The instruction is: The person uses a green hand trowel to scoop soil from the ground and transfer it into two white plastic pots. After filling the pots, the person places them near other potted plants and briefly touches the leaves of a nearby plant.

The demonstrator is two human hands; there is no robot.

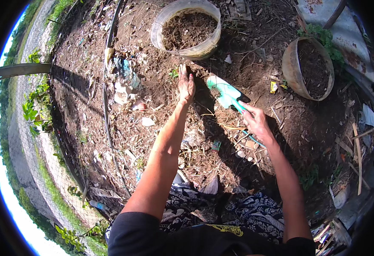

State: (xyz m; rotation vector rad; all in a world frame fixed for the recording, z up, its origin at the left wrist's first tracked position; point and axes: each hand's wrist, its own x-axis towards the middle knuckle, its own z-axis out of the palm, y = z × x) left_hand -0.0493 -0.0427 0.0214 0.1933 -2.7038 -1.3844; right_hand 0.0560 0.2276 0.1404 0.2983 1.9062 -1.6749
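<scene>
My right hand (256, 121) is closed around the handle of a green garden trowel (224, 90). The trowel's blade points up and left, low over the soil, with some dirt on it. Left of the blade, my left hand (186, 84) is held low over the ground beside a small green seedling (173, 74); its fingers point away from me and it grasps nothing that shows. Just beyond my left hand stands a wide translucent plastic tub (203, 52), partly filled with dark, clumpy soil (190, 30).
A second round container (290, 68) with soil leans at the right near rusty metal sheeting (343, 38). A black hose (106, 105) crosses the ground at left, inside a wire fence (57, 192). Sticks (359, 160), plastic scraps and dry litter lie about.
</scene>
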